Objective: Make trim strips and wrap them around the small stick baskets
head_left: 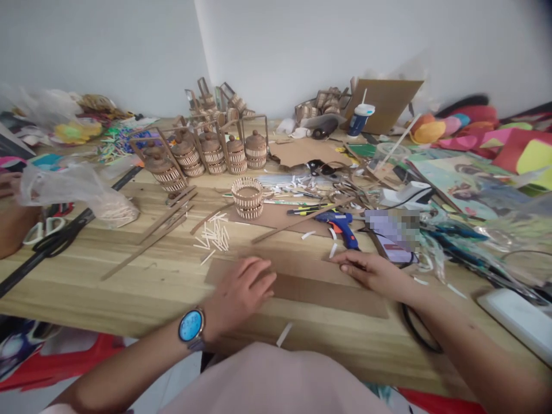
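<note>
My left hand (241,290), with a blue-faced watch (191,326) on its wrist, rests palm down with fingers stretched flat on the left part of a long brown cardboard sheet (319,284) lying on the wooden table (129,287). My right hand (366,269) lies on the sheet's far right edge, fingers extended and close together, pressing the cardboard; nothing shows inside it. A blue glue gun (341,225) lies just beyond my right hand.
A small woven stick basket (247,198) stands mid-table, loose white sticks (213,236) beside it. Several finished lidded baskets (207,152) stand behind. Black scissors (54,241) and a plastic bag (73,187) lie left. Coloured paper (495,144), tools and a white box (515,319) crowd the right.
</note>
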### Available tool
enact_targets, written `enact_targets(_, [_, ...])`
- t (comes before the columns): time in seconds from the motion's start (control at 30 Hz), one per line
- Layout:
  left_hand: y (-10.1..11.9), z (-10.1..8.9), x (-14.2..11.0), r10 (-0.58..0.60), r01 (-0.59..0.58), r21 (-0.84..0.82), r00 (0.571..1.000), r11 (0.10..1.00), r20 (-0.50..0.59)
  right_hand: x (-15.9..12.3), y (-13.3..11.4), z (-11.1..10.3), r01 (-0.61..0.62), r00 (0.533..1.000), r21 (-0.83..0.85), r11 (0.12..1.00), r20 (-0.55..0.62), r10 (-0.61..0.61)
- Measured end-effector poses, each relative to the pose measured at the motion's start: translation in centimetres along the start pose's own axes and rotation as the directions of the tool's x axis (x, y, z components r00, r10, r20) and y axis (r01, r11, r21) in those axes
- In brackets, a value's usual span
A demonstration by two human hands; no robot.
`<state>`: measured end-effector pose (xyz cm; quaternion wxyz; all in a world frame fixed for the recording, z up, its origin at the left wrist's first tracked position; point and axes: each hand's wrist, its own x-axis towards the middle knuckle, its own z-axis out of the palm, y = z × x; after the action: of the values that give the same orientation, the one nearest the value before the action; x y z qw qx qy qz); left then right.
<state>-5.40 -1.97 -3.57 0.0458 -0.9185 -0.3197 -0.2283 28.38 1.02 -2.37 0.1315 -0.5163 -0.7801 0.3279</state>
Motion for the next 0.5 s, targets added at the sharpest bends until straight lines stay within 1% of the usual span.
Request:
enact_targets(0.1, [-0.9,0.5,-0.4,-0.083,0.083,0.004,0.986,0.997,0.148,-0.3,-0.5,1.0,0.011,0.998,-0.002,1.000,0.064,-0.011])
enact_targets(0.17, [-1.4,1.2,-0.6,-0.094,0.106,-0.036,0.962,0.994,0.256,-0.4,-0.9,1.6,0.008,0.996,-0.018,1.000,0.091,-0.006])
enact_targets(0.23, [-1.8,1.9,-0.8,-0.092,0.124,-0.079,0.941,0.989,0.325,-0.9,-1.2,2.1,0.000,0.997,-0.043,0.999,0.082,0.004])
enact_targets(0.33, [-2.3,2.4,-1.2,-0.092,0.142,-0.127,0.937,0.982,0.337,-2.3,-1.3,2.6,0.002,0.999,-0.132,0.991,0.053,0.005])
enact_targets(0.5, [-3.2,2.3,-2.0,-0.066,0.128,-0.178,0.945,0.976,0.320,-5.5,-0.5,3.0,-0.035,0.999,-0.306,0.952,0.020,0.043])
